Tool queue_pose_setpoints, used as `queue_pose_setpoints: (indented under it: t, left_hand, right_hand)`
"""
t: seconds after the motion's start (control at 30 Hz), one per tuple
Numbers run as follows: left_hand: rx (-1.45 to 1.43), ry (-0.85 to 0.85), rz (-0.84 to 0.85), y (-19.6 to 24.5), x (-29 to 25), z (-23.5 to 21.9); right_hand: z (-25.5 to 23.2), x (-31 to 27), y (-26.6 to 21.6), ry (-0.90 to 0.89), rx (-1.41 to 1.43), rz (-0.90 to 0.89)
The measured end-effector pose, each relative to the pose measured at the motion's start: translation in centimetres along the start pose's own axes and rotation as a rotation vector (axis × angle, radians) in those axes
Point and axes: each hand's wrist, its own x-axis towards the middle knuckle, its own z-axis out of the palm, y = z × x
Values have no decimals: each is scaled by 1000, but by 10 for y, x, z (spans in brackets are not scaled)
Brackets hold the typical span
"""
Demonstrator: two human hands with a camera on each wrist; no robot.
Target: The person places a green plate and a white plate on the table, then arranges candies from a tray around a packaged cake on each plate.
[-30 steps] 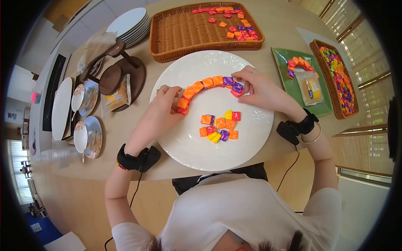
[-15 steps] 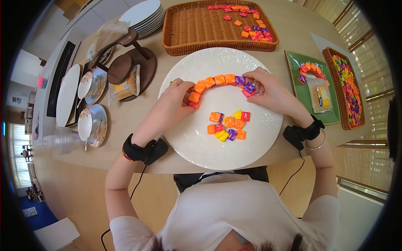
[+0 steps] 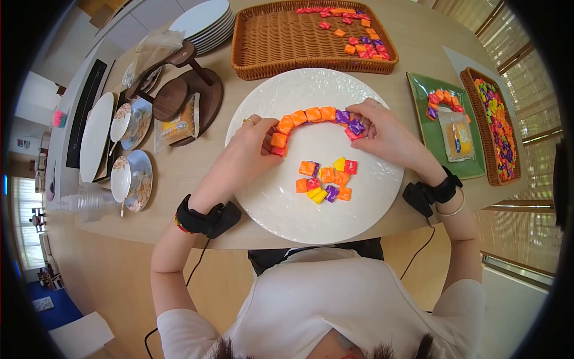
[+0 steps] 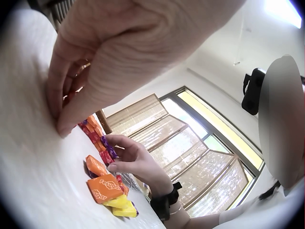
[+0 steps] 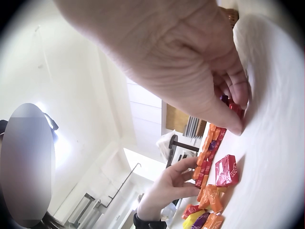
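On the large white plate (image 3: pixel 263 203) lies an arch of square wrapped candies (image 3: pixel 313 114), orange for most of its length with purple ones toward the right, stacked over red ones. My left hand (image 3: pixel 244 143) pinches the candies at the arch's left end between thumb and fingers. At the right end, my right hand (image 3: pixel 387 134) grips the purple and red candies (image 3: pixel 355 127) the same way. Below the arch, a loose cluster of orange, red, yellow and purple candies (image 3: pixel 327 174) sits on the plate; in the left wrist view an orange candy (image 4: pixel 106 188) stands out.
Behind the plate is a wicker tray (image 3: pixel 269 45) with scattered candies. To the right are a green plate (image 3: pixel 472 164) with a smaller candy arch and a packet, and a basket (image 3: pixel 514 173) of candies. A wooden stand (image 3: pixel 206 99), stacked plates (image 3: pixel 200 24) and cups (image 3: pixel 121 179) stand left.
The head view has shifted, so the plate and surroundings appear farther right than one second ago. Both hands stay at the arch's ends, with only slight finger movement.
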Motion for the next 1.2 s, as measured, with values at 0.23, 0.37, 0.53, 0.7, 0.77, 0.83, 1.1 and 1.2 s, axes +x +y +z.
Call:
queue_pose_setpoints:
  t: [0.23, 0.37, 0.53, 0.7, 0.77, 0.83, 1.1, 1.2]
  left_hand:
    - [113, 41, -38, 5, 9, -15]
    - [327, 54, 178, 22, 34, -5]
    - [543, 90, 330, 27, 57, 17]
    - [611, 137, 333, 23, 65, 21]
    - [588, 139, 324, 22, 67, 21]
    - [564, 140, 315, 20, 68, 21]
    - [448, 139, 315, 18, 68, 21]
    - [453, 163, 313, 17, 68, 23]
  right_hand:
    - [-10, 3, -8, 62, -150, -68]
    - [-7, 22, -21, 28, -318, -175]
    - [13, 44, -26, 5, -419, -253]
    - [22, 53, -19, 1, -465, -272]
    - [23, 55, -18, 20, -436, -280]
    - [23, 56, -16, 26, -429, -288]
    - [30, 59, -8, 82, -417, -339]
    - [30, 59, -8, 79, -420, -327]
